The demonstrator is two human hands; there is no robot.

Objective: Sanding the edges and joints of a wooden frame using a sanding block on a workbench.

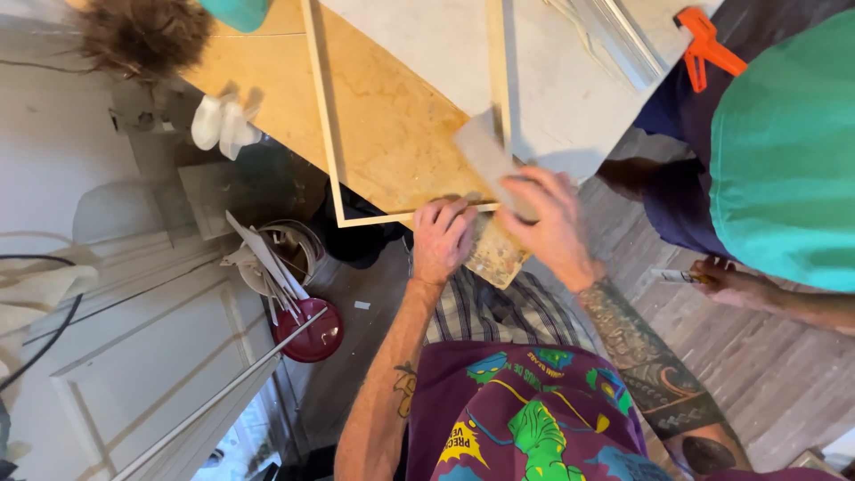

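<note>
A pale wooden frame [329, 134] lies on a plywood board [392, 134] on the bench. My left hand [443, 239] presses down on the frame's near corner, fingers curled over the edge. My right hand [550, 223] grips a blurred grey sanding block [485, 156], which rests against the frame's right rail [499, 62] near that corner. A speckled scrap of board [497, 258] sticks out under both hands.
Another person in a green shirt [788, 151] stands at the right, one hand [726, 278] holding a small tube. An orange clamp [704, 44] sits at the bench's far edge. A bucket of scraps [289, 254], a red lid [312, 330] and white panels [134, 374] crowd the floor on the left.
</note>
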